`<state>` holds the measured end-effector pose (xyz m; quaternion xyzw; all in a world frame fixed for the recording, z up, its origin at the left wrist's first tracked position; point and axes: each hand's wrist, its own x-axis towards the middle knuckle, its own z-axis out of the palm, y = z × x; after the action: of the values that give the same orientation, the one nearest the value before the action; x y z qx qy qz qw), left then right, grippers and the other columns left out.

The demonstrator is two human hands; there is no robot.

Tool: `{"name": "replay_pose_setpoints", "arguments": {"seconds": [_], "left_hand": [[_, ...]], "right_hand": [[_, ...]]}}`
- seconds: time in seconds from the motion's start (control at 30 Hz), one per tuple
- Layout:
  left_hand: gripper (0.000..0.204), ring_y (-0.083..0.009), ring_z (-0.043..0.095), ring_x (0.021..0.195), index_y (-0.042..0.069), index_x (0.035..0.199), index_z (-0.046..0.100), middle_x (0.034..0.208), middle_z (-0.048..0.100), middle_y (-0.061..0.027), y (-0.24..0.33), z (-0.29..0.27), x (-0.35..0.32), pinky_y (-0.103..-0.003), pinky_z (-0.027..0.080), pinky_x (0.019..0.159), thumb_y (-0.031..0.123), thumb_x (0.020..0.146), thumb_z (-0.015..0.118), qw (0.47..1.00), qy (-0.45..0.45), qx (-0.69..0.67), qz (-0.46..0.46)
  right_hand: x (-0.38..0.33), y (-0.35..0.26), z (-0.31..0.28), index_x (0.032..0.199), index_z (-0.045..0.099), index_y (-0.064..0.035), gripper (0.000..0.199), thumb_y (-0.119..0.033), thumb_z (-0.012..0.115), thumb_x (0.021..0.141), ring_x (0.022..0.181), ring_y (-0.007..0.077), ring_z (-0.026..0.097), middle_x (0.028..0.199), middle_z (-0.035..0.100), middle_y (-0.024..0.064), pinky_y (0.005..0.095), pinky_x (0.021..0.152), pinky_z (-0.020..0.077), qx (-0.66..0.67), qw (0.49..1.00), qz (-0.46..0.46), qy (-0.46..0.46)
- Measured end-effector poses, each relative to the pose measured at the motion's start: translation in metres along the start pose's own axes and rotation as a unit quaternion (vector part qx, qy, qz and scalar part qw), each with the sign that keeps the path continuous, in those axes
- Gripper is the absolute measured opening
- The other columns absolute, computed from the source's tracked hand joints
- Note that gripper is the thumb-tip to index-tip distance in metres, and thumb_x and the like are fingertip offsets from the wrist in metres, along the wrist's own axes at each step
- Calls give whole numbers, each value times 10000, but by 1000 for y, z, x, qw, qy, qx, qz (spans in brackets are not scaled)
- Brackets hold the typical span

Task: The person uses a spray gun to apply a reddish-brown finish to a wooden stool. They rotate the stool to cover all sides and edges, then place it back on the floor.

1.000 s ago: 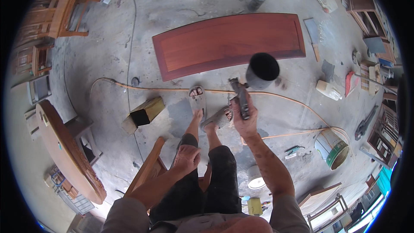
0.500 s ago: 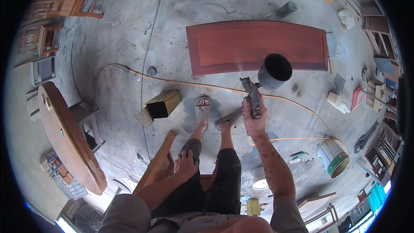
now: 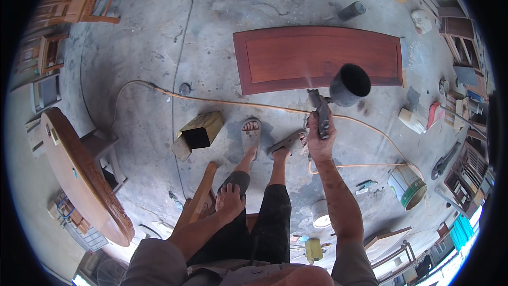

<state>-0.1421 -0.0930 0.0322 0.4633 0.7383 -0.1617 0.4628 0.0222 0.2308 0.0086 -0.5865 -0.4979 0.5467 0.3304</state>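
The right hand (image 3: 320,140) is closed around a spray gun (image 3: 338,93), held above the floor just in front of the red panel (image 3: 317,56). The left hand (image 3: 231,200) rests flat and empty on the left knee.

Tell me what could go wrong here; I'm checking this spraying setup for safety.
The orange hose runs across the floor just ahead of the sandalled feet, so a step toward the red panel could catch it. The right hand holds the spray gun with a faint mist at the nozzle; spray may drift onto the bare toes. The left hand rests on the knee, so nothing steadies the open black cup.
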Motion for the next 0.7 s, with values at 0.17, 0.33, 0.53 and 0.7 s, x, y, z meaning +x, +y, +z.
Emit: {"name": "replay_pose_setpoints", "arguments": {"seconds": [0.17,0.33,0.53,0.7], "left_hand": [[521,-448,554,1187,36,1304,566,1286,538,-217,-10,2,2,-581,493,954,323,882,670,1000,-2,-6,17],[463,-406,576,1145,26,1238,572,1239,539,-199,-12,-1,3,-538,506,916,311,884,661,998,27,27,42],[444,-385,578,1145,30,1219,584,1215,546,-194,-14,-3,1,-517,513,907,311,885,663,998,29,25,48],[526,-445,568,1166,22,1309,582,1267,552,-222,-15,3,2,-562,511,953,304,875,678,1000,7,-5,30]], "right_hand": [[14,-6,1,1501,498,-28,499,-184,639,1048,740,87,572,828,637,6,260,698,504,-1,998,-52,20],[5,-22,23,1465,528,-26,460,-183,641,1047,761,80,577,853,647,7,262,712,502,2,997,30,-69],[19,-23,50,1489,531,-66,498,-137,670,1016,765,84,592,856,666,38,261,729,519,4,993,-41,-107],[9,-17,50,1484,535,-63,489,-133,661,1017,740,84,589,842,654,42,262,698,516,-12,992,-39,-116]]}}
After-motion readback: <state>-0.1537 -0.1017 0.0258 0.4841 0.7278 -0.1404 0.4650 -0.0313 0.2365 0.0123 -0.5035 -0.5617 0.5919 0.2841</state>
